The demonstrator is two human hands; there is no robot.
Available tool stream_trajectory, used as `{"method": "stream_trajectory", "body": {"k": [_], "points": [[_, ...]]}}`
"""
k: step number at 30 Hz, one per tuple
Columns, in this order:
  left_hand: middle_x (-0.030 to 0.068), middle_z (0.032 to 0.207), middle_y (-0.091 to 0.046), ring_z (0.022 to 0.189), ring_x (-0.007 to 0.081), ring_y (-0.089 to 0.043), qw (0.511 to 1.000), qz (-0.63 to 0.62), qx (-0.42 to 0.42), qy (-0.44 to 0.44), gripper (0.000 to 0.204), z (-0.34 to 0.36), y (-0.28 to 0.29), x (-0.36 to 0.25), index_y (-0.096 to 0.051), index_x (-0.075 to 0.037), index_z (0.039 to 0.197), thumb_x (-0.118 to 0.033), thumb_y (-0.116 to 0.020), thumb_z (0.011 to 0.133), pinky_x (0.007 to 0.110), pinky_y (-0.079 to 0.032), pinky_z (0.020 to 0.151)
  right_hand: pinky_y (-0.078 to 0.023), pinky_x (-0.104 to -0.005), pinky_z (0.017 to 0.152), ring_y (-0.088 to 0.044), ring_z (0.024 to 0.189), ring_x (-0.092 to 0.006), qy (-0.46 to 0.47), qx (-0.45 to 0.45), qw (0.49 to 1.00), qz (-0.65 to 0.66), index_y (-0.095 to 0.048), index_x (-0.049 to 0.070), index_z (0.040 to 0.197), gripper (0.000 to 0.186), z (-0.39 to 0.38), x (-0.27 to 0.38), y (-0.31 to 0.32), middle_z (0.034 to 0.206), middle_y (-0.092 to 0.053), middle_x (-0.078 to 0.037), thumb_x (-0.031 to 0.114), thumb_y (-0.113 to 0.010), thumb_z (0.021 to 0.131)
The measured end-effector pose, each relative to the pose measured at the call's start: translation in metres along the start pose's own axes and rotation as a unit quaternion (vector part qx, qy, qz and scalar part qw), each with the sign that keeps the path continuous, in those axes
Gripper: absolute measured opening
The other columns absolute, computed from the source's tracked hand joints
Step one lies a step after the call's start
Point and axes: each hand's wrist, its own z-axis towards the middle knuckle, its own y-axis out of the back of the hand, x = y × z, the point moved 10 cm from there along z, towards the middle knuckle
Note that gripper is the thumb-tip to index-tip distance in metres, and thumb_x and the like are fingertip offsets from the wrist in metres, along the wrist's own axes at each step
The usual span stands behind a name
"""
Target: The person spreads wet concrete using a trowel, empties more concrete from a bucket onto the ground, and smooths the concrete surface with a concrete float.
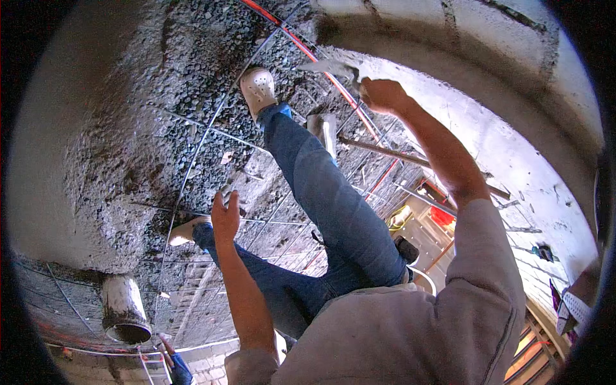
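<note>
My right hand is closed round the handle of a trowel. The grey blade points left, over a red-orange conduit close to the pale wall. My left hand hangs in the air above the mesh and rubble, fingers apart and slightly bent, with nothing visible in it. Below it, one light clog stands by the wet concrete. The other clog rests on dark gravel, farther ahead.
Thin metal rods cross the ground. The red-orange conduit runs along the right. A wide pipe stands at lower left, near a ladder and another person's blue sleeve. A shorter pipe stands beside my leg.
</note>
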Motion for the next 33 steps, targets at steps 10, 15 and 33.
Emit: {"method": "stream_trajectory", "body": {"k": [10, 15, 33], "points": [[0.03, 0.121, -0.053, 0.11, 0.0384, -0.054, 0.994, 0.089, -0.059, -0.028, 0.065, 0.021, 0.049, 0.078, -0.041, 0.013, 0.128, -0.038, -0.056, 0.09, 0.038, -0.04, 0.093, -0.052, -0.0449, 0.075, -0.065, 0.091, -0.0334, -0.052, 0.102, 0.993, 0.005, -0.05, 0.009, 0.122, 0.043, 0.06, -0.029, -0.133, 0.099, -0.066, -0.018, 0.011, -0.054, 0.08], [0.034, 0.125, -0.048, 0.121, 0.0376, -0.046, 0.992, 0.108, -0.055, -0.02, 0.067, 0.031, 0.029, 0.054, -0.041, 0.014, 0.127, -0.038, -0.057, 0.089, 0.038, -0.036, 0.099, -0.049, -0.0469, 0.082, -0.062, 0.099, -0.0354, -0.042, 0.083, 0.996, 0.012, -0.051, 0.006, 0.117, 0.036, 0.089, -0.048, -0.142, 0.103, -0.064, -0.019, 0.018, -0.054, 0.083], [0.0171, 0.074, -0.06, 0.062, 0.0219, -0.056, 0.986, 0.093, -0.087, -0.105, 0.068, 0.035, 0.011, 0.088, -0.048, 0.005, 0.126, -0.048, -0.059, 0.085, 0.035, -0.044, 0.06, -0.049, -0.0454, 0.085, -0.06, 0.1, -0.0314, 0.039, -0.131, 0.983, -0.122, -0.059, 0.004, 0.111, 0.032, 0.121, -0.016, -0.094, 0.109, -0.06, -0.017, 0.019, -0.046, 0.087]]}}
